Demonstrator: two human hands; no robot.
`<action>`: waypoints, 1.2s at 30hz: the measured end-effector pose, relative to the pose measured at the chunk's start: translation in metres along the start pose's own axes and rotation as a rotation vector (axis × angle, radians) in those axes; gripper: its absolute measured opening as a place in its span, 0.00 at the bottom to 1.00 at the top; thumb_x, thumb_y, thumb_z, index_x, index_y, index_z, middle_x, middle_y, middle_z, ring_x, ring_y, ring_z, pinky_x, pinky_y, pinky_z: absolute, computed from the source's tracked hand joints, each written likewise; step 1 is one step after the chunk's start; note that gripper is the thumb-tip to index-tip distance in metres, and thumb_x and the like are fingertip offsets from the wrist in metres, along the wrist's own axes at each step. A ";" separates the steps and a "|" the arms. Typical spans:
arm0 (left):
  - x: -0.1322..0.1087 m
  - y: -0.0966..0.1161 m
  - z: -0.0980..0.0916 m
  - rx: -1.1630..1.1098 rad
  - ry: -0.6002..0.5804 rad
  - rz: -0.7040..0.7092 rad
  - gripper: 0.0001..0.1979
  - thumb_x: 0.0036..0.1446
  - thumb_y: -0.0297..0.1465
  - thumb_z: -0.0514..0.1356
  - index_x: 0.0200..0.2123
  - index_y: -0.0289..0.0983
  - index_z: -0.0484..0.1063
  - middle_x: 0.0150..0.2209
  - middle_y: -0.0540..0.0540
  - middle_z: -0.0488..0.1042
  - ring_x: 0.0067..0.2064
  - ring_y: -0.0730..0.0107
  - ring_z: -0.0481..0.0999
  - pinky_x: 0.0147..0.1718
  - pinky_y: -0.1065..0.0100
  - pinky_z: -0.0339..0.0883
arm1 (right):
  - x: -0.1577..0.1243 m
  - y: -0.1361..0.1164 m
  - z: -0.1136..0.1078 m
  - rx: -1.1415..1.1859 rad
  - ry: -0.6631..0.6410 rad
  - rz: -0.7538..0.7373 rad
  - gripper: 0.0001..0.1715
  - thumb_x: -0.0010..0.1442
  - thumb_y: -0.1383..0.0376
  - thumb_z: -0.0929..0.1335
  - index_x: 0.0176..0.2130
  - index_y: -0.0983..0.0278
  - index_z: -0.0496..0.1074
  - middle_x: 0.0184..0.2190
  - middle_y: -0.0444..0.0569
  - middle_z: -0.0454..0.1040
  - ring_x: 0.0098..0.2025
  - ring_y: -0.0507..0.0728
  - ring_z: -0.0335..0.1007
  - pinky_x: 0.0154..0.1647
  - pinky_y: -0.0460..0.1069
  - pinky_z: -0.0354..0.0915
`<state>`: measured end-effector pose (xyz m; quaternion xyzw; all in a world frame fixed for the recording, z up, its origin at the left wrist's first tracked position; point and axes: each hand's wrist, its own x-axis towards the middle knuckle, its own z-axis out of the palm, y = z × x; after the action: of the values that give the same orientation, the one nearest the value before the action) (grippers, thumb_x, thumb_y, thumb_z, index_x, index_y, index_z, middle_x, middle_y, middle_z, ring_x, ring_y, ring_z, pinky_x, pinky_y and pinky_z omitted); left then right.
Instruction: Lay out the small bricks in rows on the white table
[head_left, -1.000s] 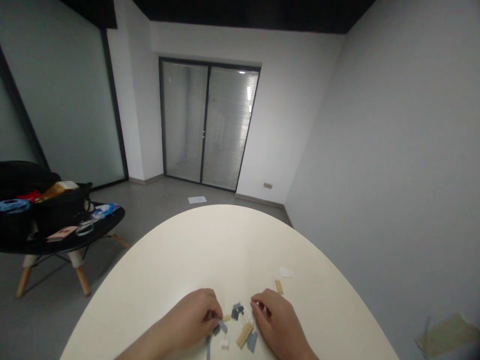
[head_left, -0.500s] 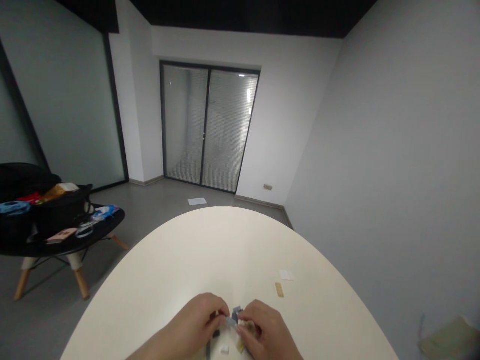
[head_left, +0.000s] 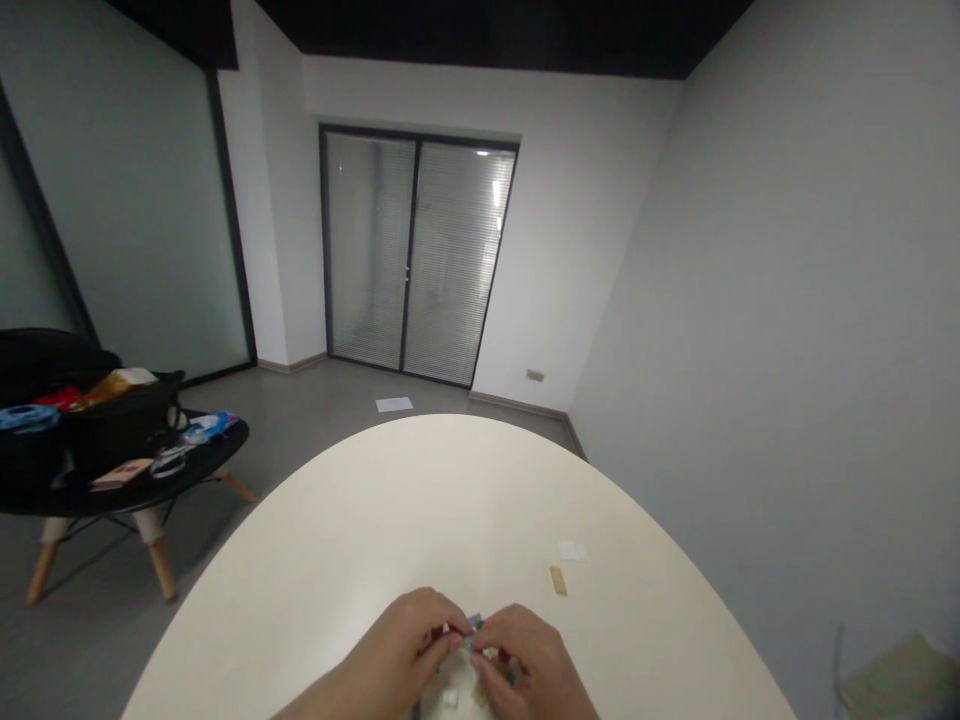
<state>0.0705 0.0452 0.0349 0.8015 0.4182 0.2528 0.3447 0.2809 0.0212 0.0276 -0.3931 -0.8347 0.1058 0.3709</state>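
The person's left hand (head_left: 420, 640) and right hand (head_left: 531, 655) meet above the table (head_left: 457, 500), both pinching a small grey piece (head_left: 469, 642) between them (mostly hidden, its shape unclear). A white block (head_left: 450, 697) lies nearer the person; beyond the right hand, a tan piece (head_left: 558, 580) rests near a white slip (head_left: 571, 551).

Both hands (head_left: 424, 635) (head_left: 529, 650) curl inward, their fingertips (head_left: 463, 627) close together.
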 end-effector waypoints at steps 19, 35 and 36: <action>0.001 0.006 -0.011 -0.034 0.002 -0.043 0.10 0.58 0.30 0.57 0.37 0.38 0.79 0.34 0.48 0.77 0.35 0.69 0.73 0.35 0.72 0.64 | -0.014 0.065 -0.060 -0.285 0.329 0.820 0.20 0.56 0.50 0.65 0.33 0.59 0.79 0.31 0.49 0.82 0.27 0.59 0.73 0.32 0.52 0.66; 0.003 0.003 -0.010 -0.033 -0.018 -0.032 0.09 0.56 0.26 0.58 0.35 0.38 0.80 0.32 0.50 0.76 0.33 0.72 0.72 0.33 0.74 0.62 | -0.021 0.082 -0.055 -0.409 0.189 0.896 0.16 0.59 0.56 0.64 0.35 0.58 0.79 0.37 0.48 0.83 0.39 0.60 0.79 0.38 0.50 0.68; 0.002 0.004 -0.010 -0.033 -0.021 -0.031 0.09 0.57 0.26 0.58 0.35 0.38 0.80 0.32 0.50 0.76 0.33 0.72 0.72 0.33 0.74 0.62 | -0.021 0.082 -0.055 -0.422 0.183 0.890 0.16 0.59 0.56 0.64 0.35 0.58 0.79 0.37 0.48 0.83 0.39 0.60 0.79 0.38 0.50 0.68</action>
<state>0.0665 0.0489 0.0447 0.7918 0.4227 0.2457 0.3660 0.3758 0.0541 0.0162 -0.7851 -0.5534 0.0479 0.2740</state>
